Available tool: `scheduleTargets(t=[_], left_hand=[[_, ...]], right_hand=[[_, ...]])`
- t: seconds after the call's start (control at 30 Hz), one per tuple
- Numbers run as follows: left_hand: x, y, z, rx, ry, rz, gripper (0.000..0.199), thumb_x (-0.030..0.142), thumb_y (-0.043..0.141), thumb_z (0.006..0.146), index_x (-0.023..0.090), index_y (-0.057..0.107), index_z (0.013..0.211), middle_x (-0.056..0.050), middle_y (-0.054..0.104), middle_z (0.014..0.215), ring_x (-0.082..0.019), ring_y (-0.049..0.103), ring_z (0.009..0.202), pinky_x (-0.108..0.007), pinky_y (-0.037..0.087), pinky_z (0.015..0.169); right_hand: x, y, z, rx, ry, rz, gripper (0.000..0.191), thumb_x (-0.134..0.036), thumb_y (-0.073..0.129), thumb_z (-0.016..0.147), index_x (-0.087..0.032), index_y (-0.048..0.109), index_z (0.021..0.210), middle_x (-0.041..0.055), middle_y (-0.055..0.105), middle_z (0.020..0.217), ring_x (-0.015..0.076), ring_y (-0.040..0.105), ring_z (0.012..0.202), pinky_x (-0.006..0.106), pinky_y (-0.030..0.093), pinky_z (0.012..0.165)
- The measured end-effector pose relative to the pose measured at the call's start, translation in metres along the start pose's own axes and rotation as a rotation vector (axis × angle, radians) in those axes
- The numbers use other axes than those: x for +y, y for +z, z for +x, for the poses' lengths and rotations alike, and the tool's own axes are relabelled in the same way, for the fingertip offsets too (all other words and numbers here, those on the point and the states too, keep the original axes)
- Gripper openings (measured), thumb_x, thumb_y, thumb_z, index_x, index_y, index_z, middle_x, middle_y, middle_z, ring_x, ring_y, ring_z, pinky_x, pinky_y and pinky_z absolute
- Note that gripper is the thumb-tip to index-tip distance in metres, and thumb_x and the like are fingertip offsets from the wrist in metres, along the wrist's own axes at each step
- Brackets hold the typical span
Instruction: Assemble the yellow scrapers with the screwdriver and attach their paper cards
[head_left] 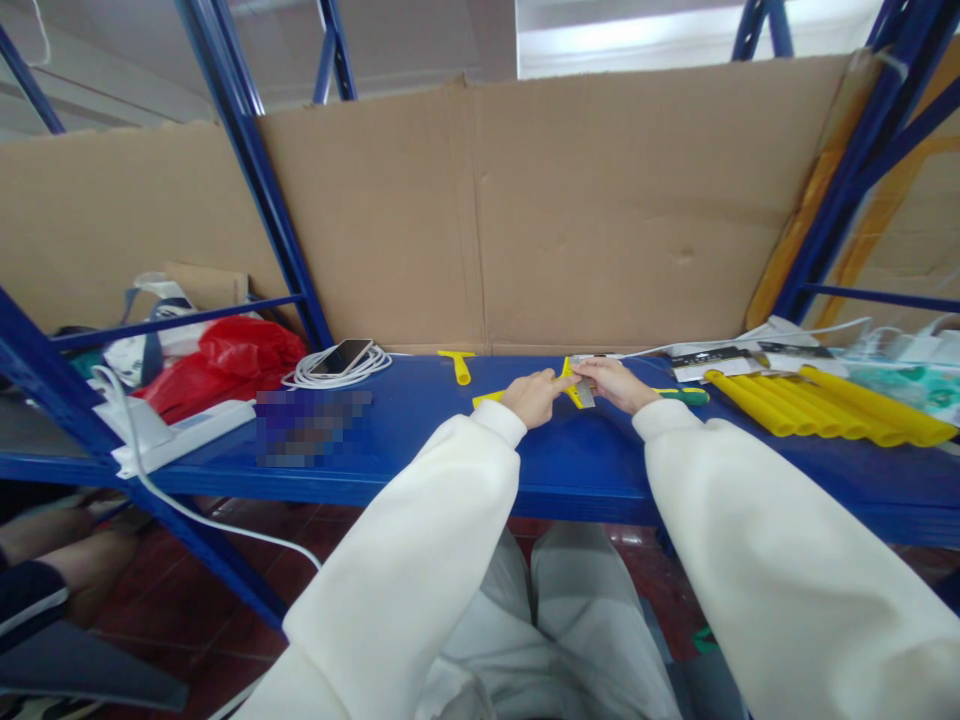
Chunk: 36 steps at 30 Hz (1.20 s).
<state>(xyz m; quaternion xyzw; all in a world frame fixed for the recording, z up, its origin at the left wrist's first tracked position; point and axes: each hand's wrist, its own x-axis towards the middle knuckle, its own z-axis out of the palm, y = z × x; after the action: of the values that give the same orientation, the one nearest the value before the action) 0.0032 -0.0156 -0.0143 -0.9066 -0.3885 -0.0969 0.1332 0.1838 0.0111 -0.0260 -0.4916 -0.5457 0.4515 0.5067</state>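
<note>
Over the blue shelf top, my left hand (531,397) is closed on a yellow tool (571,386) with a crosswise head. My right hand (613,382) meets it from the other side, its fingers pressed on a thin grey metal blade (586,392) at the tool's head. A yellow strip (487,398) shows beside my left wrist. Farther left lies a separate yellow T-shaped piece (461,367). Next to my right wrist is a green and yellow handle (684,396).
Several yellow tubes (832,405) lie at the right, with packaged items (712,362) behind. At left are a coiled white cable (307,372) with a phone (345,357), a power strip (187,436) and a red bag (232,360). Cardboard (600,210) stands behind the shelf.
</note>
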Motion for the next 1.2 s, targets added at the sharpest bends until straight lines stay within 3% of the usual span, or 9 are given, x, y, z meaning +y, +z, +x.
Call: scheduleTargets(t=[0.1, 0.2, 0.3, 0.37, 0.47, 0.6, 1.07, 1.2], left_hand=[[-0.002, 0.0, 0.001, 0.005, -0.018, -0.006, 0.053, 0.016, 0.038, 0.096, 0.033, 0.042, 0.147, -0.009, 0.059, 0.116, -0.022, 0.062, 0.106, -0.03, 0.049, 0.086], [-0.007, 0.002, 0.002, 0.029, -0.065, -0.03, 0.052, 0.019, 0.037, 0.098, 0.033, 0.042, 0.148, -0.009, 0.059, 0.116, -0.022, 0.062, 0.106, -0.03, 0.049, 0.087], [-0.012, 0.005, 0.004, 0.034, -0.12, -0.058, 0.051, 0.021, 0.038, 0.098, 0.033, 0.042, 0.148, -0.009, 0.06, 0.117, -0.021, 0.063, 0.106, -0.029, 0.049, 0.087], [-0.014, 0.006, 0.005, 0.028, -0.147, -0.077, 0.05, 0.022, 0.04, 0.098, 0.032, 0.043, 0.147, -0.009, 0.06, 0.118, -0.021, 0.064, 0.106, -0.029, 0.049, 0.088], [-0.014, 0.006, 0.006, 0.02, -0.17, -0.113, 0.05, 0.023, 0.042, 0.097, 0.033, 0.044, 0.147, -0.008, 0.061, 0.119, -0.021, 0.064, 0.107, -0.03, 0.049, 0.09], [-0.012, 0.004, 0.006, 0.01, -0.18, -0.155, 0.05, 0.023, 0.044, 0.097, 0.035, 0.046, 0.146, -0.007, 0.062, 0.12, -0.022, 0.063, 0.11, -0.03, 0.049, 0.093], [-0.013, 0.003, 0.005, 0.018, -0.182, -0.201, 0.051, 0.023, 0.048, 0.095, 0.034, 0.048, 0.145, -0.006, 0.065, 0.123, -0.022, 0.063, 0.113, -0.031, 0.048, 0.096], [-0.013, 0.002, 0.004, 0.014, -0.174, -0.187, 0.051, 0.023, 0.048, 0.095, 0.035, 0.047, 0.145, -0.006, 0.065, 0.123, -0.022, 0.063, 0.112, -0.032, 0.049, 0.095]], right_hand=[[0.0, -0.005, 0.001, -0.01, -0.003, -0.036, 0.024, -0.035, 0.067, 0.085, -0.015, 0.061, 0.072, 0.0011, 0.061, 0.059, 0.0093, 0.053, 0.05, 0.019, 0.042, 0.049], [0.001, -0.015, 0.004, 0.102, -0.043, -0.109, 0.027, -0.037, 0.057, 0.092, -0.014, 0.064, 0.079, 0.005, 0.065, 0.066, 0.009, 0.051, 0.048, 0.021, 0.042, 0.048], [0.003, -0.026, 0.009, 0.308, -0.11, -0.447, 0.021, -0.024, 0.054, 0.09, -0.012, 0.07, 0.084, 0.0094, 0.071, 0.078, 0.0128, 0.059, 0.058, 0.023, 0.046, 0.056], [0.005, -0.03, 0.011, 0.358, -0.149, -0.748, 0.02, -0.018, 0.055, 0.086, -0.011, 0.073, 0.083, 0.0111, 0.074, 0.085, 0.0184, 0.067, 0.075, 0.025, 0.049, 0.069], [0.006, -0.028, 0.009, 0.27, -0.105, -1.092, 0.021, -0.021, 0.057, 0.084, -0.015, 0.077, 0.085, 0.0118, 0.076, 0.093, 0.0237, 0.069, 0.093, 0.028, 0.049, 0.08], [0.001, -0.018, 0.002, 0.135, -0.025, -1.333, 0.025, -0.03, 0.058, 0.087, -0.016, 0.077, 0.092, 0.0157, 0.075, 0.098, 0.026, 0.069, 0.102, 0.031, 0.049, 0.086], [-0.009, -0.006, -0.009, 0.103, 0.014, -1.512, 0.04, -0.012, 0.04, 0.091, -0.002, 0.067, 0.119, 0.0305, 0.066, 0.116, 0.0351, 0.061, 0.119, 0.039, 0.047, 0.095], [-0.01, -0.007, -0.008, 0.116, 0.031, -1.49, 0.037, -0.013, 0.046, 0.089, -0.002, 0.067, 0.118, 0.0307, 0.065, 0.119, 0.036, 0.062, 0.118, 0.04, 0.048, 0.094]])
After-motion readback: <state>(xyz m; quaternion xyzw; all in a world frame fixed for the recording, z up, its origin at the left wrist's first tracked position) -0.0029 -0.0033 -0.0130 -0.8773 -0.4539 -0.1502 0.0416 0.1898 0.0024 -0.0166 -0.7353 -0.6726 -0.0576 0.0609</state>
